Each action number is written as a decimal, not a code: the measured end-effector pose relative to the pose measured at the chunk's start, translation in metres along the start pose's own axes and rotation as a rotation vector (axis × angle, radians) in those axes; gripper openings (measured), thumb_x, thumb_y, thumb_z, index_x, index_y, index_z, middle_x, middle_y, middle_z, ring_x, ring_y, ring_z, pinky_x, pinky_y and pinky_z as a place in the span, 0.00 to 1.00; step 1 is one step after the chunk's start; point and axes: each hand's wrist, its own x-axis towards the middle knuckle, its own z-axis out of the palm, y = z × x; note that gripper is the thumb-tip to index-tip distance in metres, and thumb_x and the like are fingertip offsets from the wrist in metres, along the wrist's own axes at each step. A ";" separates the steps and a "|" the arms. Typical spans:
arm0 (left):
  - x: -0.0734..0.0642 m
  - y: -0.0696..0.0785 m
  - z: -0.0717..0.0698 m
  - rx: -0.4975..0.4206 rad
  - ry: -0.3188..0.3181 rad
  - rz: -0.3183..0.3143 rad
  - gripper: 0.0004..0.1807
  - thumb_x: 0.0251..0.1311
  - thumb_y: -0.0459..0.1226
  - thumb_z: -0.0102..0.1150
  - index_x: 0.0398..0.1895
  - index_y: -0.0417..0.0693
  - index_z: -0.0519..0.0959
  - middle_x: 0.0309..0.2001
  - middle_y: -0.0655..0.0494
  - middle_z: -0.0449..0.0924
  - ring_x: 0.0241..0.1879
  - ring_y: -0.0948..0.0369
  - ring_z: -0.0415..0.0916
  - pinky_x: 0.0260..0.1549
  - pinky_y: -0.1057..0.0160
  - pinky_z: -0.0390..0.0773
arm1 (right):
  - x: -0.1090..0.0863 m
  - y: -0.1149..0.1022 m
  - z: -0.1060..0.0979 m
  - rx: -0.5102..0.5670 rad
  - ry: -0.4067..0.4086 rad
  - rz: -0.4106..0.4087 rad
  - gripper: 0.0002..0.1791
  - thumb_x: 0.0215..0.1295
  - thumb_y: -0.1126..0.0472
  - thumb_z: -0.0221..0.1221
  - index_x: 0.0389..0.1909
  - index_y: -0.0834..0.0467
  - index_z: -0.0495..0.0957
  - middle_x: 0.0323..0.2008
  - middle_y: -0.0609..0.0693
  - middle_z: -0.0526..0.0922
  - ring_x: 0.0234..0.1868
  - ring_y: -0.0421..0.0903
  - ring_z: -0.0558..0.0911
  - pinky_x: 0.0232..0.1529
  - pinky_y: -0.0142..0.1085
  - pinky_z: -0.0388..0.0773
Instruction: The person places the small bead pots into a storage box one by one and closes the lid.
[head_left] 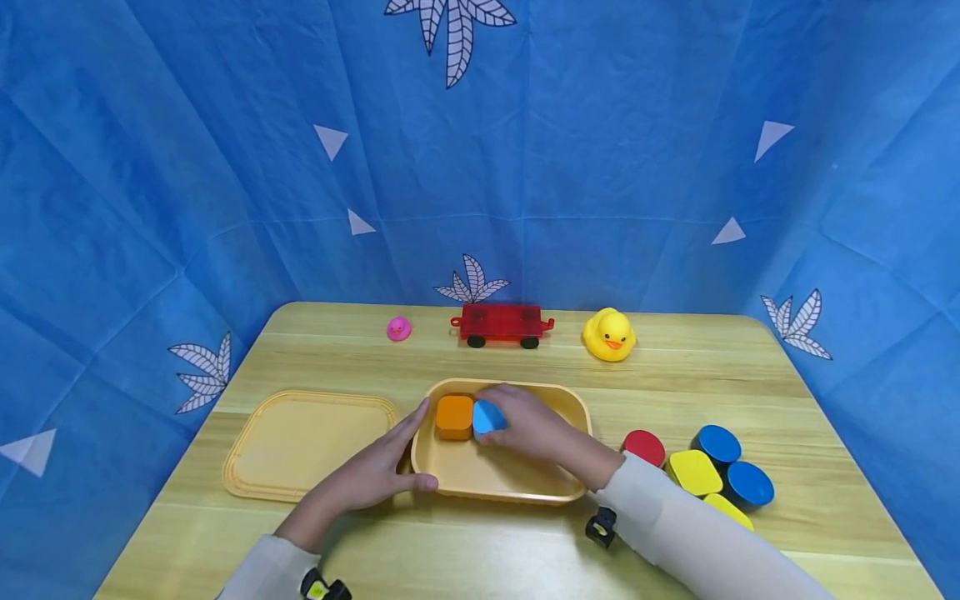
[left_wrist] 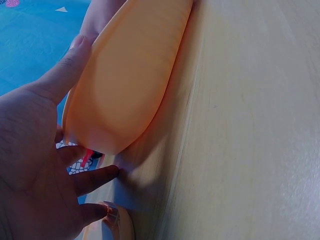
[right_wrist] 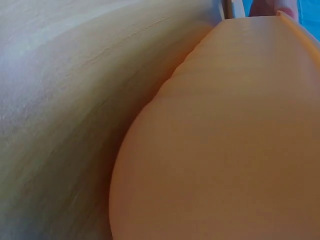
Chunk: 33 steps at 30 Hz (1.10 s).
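In the head view a pale orange bin (head_left: 510,497) stands on the table. An orange block (head_left: 454,417) with rounded corners sits in its far left part. Against that block's right side is a light blue block (head_left: 489,417), gripped between the thumb and fingers of my right hand (head_left: 531,425), which reaches into the bin and partly covers it. My left hand (head_left: 375,473) spans the bin's left end, thumb on the near side. Seen in the left wrist view, that thumb (left_wrist: 67,65) touches the rim and the fingers are spread. The right wrist view shows only the bin's outer wall (right_wrist: 220,140) near the hand.
Left of the bin lies a flat pale orange lid (head_left: 307,446). A red round block (head_left: 643,447), yellow blocks (head_left: 694,472) and blue round blocks (head_left: 717,444) stand at right. Along the back are a pink duck (head_left: 399,328), a red wagon (head_left: 501,323) and a yellow duck (head_left: 609,335).
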 end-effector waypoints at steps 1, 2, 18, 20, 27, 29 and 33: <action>0.000 0.000 0.000 -0.001 0.001 0.001 0.62 0.59 0.61 0.68 0.84 0.71 0.33 0.84 0.59 0.39 0.81 0.47 0.47 0.76 0.41 0.56 | -0.001 0.000 -0.001 0.005 0.003 -0.001 0.37 0.62 0.52 0.74 0.70 0.58 0.74 0.67 0.57 0.76 0.65 0.57 0.76 0.70 0.53 0.72; 0.000 0.000 0.000 -0.001 0.001 0.002 0.62 0.59 0.61 0.68 0.84 0.71 0.33 0.84 0.59 0.39 0.81 0.47 0.47 0.76 0.41 0.56 | -0.002 0.000 -0.002 0.010 0.006 -0.002 0.37 0.62 0.52 0.74 0.70 0.58 0.74 0.66 0.57 0.77 0.63 0.57 0.76 0.68 0.53 0.73; 0.000 0.001 0.000 0.000 0.005 0.018 0.62 0.60 0.58 0.69 0.85 0.67 0.33 0.84 0.56 0.38 0.81 0.46 0.46 0.76 0.41 0.54 | -0.017 0.005 -0.019 0.014 0.053 -0.022 0.36 0.61 0.55 0.74 0.69 0.61 0.75 0.61 0.57 0.80 0.59 0.56 0.80 0.64 0.50 0.77; 0.000 0.000 0.000 0.000 0.008 0.023 0.62 0.61 0.58 0.69 0.85 0.66 0.34 0.84 0.55 0.38 0.81 0.46 0.45 0.76 0.40 0.54 | -0.020 0.007 -0.020 0.005 0.063 -0.025 0.36 0.61 0.55 0.74 0.69 0.61 0.75 0.61 0.57 0.80 0.60 0.56 0.80 0.64 0.50 0.77; 0.000 -0.002 0.001 -0.005 0.007 0.024 0.62 0.60 0.58 0.70 0.85 0.67 0.33 0.84 0.57 0.38 0.81 0.47 0.45 0.76 0.41 0.53 | -0.031 0.015 -0.028 0.010 0.080 -0.016 0.36 0.62 0.55 0.74 0.69 0.60 0.75 0.62 0.56 0.80 0.61 0.55 0.80 0.64 0.51 0.78; 0.000 -0.002 0.001 -0.006 0.009 0.026 0.63 0.60 0.58 0.70 0.85 0.67 0.34 0.84 0.57 0.38 0.81 0.48 0.45 0.77 0.42 0.53 | -0.035 0.018 -0.031 0.024 0.086 -0.008 0.36 0.62 0.55 0.73 0.69 0.61 0.75 0.62 0.57 0.80 0.61 0.56 0.80 0.63 0.52 0.78; 0.000 -0.003 0.001 0.002 0.015 0.043 0.63 0.59 0.59 0.70 0.85 0.65 0.34 0.84 0.55 0.39 0.81 0.47 0.46 0.76 0.41 0.53 | -0.044 0.023 -0.038 0.039 0.107 -0.020 0.35 0.63 0.56 0.73 0.69 0.62 0.74 0.60 0.59 0.81 0.60 0.57 0.80 0.61 0.53 0.79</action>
